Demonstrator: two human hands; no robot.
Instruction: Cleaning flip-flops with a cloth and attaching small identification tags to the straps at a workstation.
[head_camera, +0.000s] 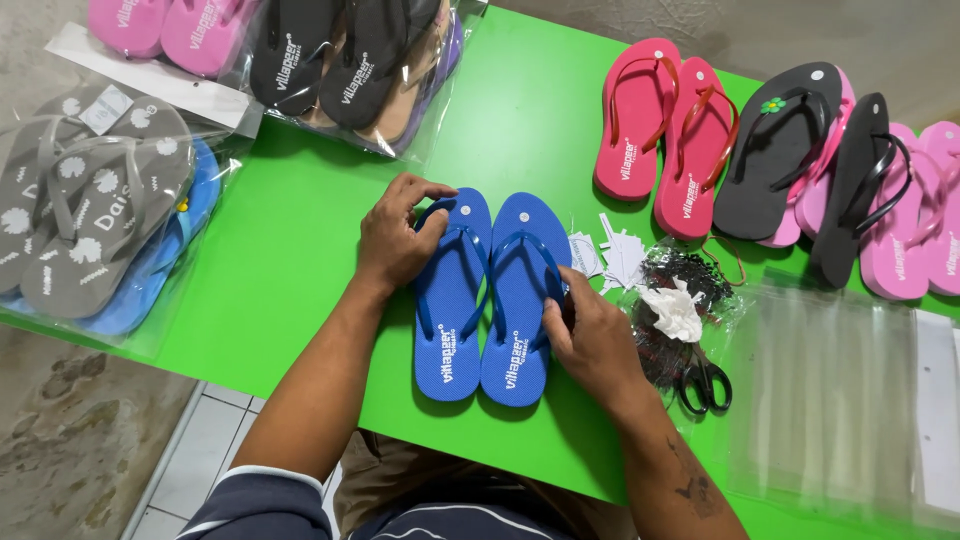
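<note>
Head view: blue flip-flop pair (485, 295) lies lengthwise, toes away — left hand (398, 240) pinches its left strap, right hand (592, 338) pinches the right edge.

Dark, white-striped sleeve (255, 495); tattooed forearm (690, 485)

**Blue flip-flop pair, side by side on the green desk**

Two blue flip-flops lie sole-down and parallel near the front edge of the desk (300, 250), toes pointing away from the person, inner edges touching. The left flip-flop (450, 300) and the right flip-flop (522, 300) each have a textured footbed, a glossy blue Y-strap and white print at the heel. A small white dot marks each toe end.
</note>
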